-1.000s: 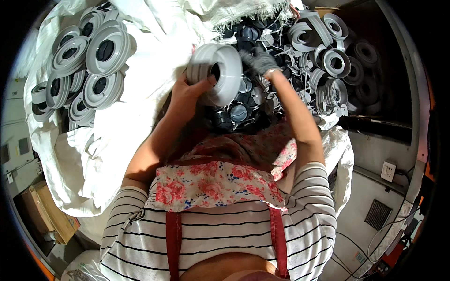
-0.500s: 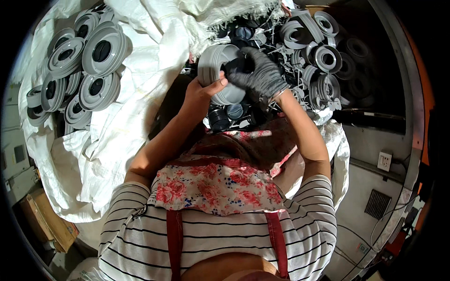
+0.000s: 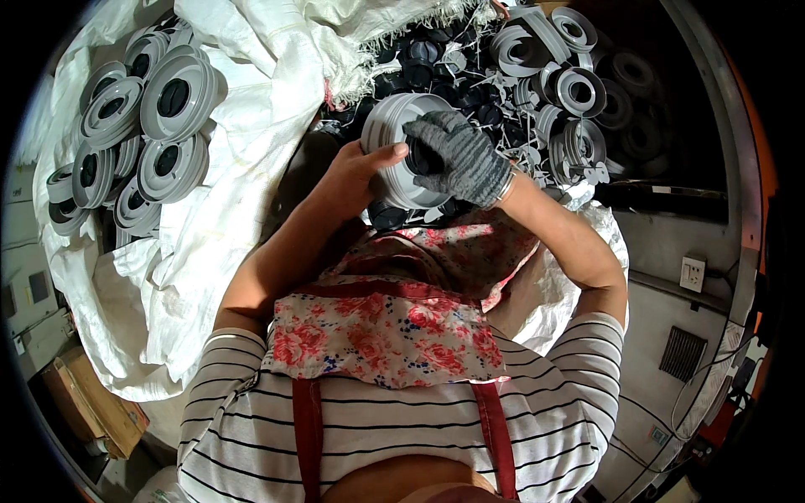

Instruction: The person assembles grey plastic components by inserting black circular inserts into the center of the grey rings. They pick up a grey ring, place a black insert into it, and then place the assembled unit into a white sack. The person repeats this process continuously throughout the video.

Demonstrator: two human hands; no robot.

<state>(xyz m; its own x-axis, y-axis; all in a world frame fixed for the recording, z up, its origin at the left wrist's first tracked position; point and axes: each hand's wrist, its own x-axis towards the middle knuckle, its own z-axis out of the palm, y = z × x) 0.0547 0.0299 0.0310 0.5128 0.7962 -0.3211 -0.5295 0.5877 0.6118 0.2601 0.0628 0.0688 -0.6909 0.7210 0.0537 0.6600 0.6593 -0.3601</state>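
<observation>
My bare left hand grips the left side of a round grey plastic part with ridged sides, its thumb over the rim. The part is held tilted, its open face toward the right. My right hand, in a grey knitted glove, bends its fingers over a black round cap at the middle of that part. The gloved fingers cover much of the cap. Below and behind the grey part lies a heap of loose black caps.
Grey parts with black centres are stacked on a white woven sack at left. Grey rings without caps pile up at far right beside small grey clips. A wall socket and cables are at right, a cardboard box at lower left.
My right hand has come lower, its gloved fingers now spread over the black cap in the grey part's middle. The grey part has shifted slightly right and down with my left hand.
</observation>
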